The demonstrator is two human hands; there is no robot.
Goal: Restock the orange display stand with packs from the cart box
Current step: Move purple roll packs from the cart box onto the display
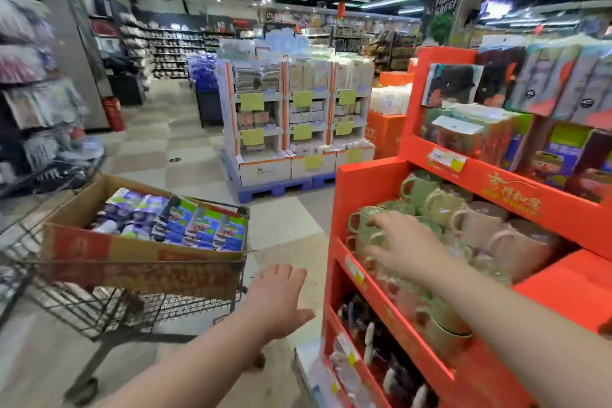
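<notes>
An orange display stand (371,182) fills the right side, with tiers of packs (543,83) at the top and green and pink mugs (440,199) on a middle shelf. A cardboard box (145,258) rests on a wire cart (109,311) at the left and holds blue, purple and green packs (198,225). My left hand (281,295) hovers open between the cart and the stand, palm down, holding nothing. My right hand (404,245) is spread open over the green mugs on the mug shelf, touching or just above them.
A white pallet display (298,116) with yellow tags stands ahead across the tiled aisle. Hanging goods on a rack (36,103) are at the far left, with a red fire extinguisher (113,113) beside a pillar. Lower stand shelves hold dark items (381,341).
</notes>
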